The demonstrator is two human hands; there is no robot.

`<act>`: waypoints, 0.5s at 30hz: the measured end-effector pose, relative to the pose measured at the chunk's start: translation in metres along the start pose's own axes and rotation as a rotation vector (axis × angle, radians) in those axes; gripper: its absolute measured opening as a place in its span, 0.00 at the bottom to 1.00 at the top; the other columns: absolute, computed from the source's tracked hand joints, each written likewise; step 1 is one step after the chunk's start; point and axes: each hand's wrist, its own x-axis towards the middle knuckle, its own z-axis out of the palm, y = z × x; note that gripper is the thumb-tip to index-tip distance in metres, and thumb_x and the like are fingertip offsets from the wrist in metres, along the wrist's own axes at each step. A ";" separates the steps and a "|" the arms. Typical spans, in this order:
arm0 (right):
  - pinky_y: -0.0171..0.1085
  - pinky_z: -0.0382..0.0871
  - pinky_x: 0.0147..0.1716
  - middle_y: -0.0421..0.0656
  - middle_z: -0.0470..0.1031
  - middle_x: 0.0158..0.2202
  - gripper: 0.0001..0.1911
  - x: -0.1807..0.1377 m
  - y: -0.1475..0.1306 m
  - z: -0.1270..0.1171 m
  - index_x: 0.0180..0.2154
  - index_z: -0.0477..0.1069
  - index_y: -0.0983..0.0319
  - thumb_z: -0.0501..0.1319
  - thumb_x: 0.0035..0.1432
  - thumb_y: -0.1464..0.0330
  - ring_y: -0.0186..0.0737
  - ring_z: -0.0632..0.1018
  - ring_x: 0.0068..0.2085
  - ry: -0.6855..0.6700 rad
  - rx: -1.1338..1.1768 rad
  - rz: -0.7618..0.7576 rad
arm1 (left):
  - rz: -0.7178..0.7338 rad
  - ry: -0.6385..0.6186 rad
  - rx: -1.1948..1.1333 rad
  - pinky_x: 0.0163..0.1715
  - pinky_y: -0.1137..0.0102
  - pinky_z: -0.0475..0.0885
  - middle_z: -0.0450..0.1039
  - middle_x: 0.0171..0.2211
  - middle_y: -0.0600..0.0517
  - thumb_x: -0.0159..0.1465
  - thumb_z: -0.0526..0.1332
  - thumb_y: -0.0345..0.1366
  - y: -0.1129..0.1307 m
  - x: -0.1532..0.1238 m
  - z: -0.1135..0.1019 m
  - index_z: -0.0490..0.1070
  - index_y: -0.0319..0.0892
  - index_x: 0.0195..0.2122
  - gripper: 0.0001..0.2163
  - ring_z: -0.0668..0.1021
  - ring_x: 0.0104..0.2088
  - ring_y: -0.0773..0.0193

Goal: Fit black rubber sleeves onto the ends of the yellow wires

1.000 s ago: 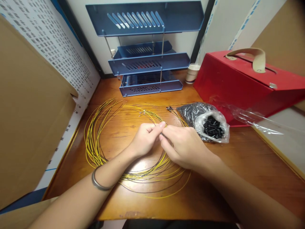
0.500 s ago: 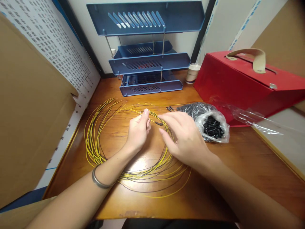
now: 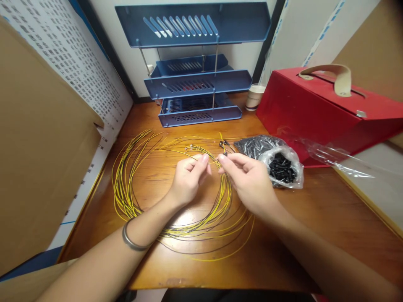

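Observation:
A loose coil of thin yellow and black wires (image 3: 126, 188) lies on the wooden desk (image 3: 315, 235). My left hand (image 3: 187, 180) pinches one yellow wire near the coil's far side. My right hand (image 3: 248, 180) pinches the same wire's end, which carries a small dark terminal (image 3: 224, 153) and sticks up a little. The two hands are a few centimetres apart, over the coil's right half. More metal-tipped wire ends (image 3: 190, 147) rest on the desk just behind my left hand. An open clear plastic bag of small black parts (image 3: 280, 167) sits right of my right hand.
A blue three-tier letter tray (image 3: 195, 79) stands at the back. A red box with a tan handle (image 3: 321, 105) fills the right side, a paper cup (image 3: 254, 96) beside it. Cardboard (image 3: 40, 147) and a printed sheet (image 3: 78, 71) wall off the left.
My hands parted from a joined pinch, the left drawing the wire back and left. Now they have come close again and my right hand grips the wire's tipped end, lifted off the desk.

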 end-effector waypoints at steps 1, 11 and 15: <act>0.33 0.59 0.23 0.39 0.73 0.24 0.16 0.001 -0.001 0.000 0.32 0.77 0.64 0.68 0.56 0.56 0.30 0.68 0.23 0.011 0.070 0.020 | 0.015 -0.012 0.027 0.16 0.73 0.54 0.57 0.15 0.58 0.68 0.60 0.52 0.000 -0.001 -0.001 0.68 0.38 0.20 0.25 0.60 0.15 0.75; 0.30 0.52 0.19 0.36 0.70 0.23 0.14 0.000 -0.003 0.001 0.31 0.75 0.65 0.74 0.47 0.63 0.26 0.64 0.22 -0.087 0.280 0.135 | 0.026 -0.217 0.045 0.20 0.75 0.60 0.62 0.16 0.58 0.71 0.58 0.41 0.001 -0.002 -0.002 0.71 0.38 0.26 0.17 0.65 0.18 0.74; 0.30 0.44 0.16 0.33 0.65 0.20 0.15 0.003 -0.001 -0.002 0.32 0.75 0.64 0.74 0.47 0.63 0.23 0.59 0.19 -0.045 0.357 0.163 | 0.061 -0.208 0.133 0.22 0.75 0.61 0.63 0.16 0.59 0.70 0.58 0.38 0.000 -0.003 -0.003 0.70 0.38 0.25 0.16 0.65 0.18 0.74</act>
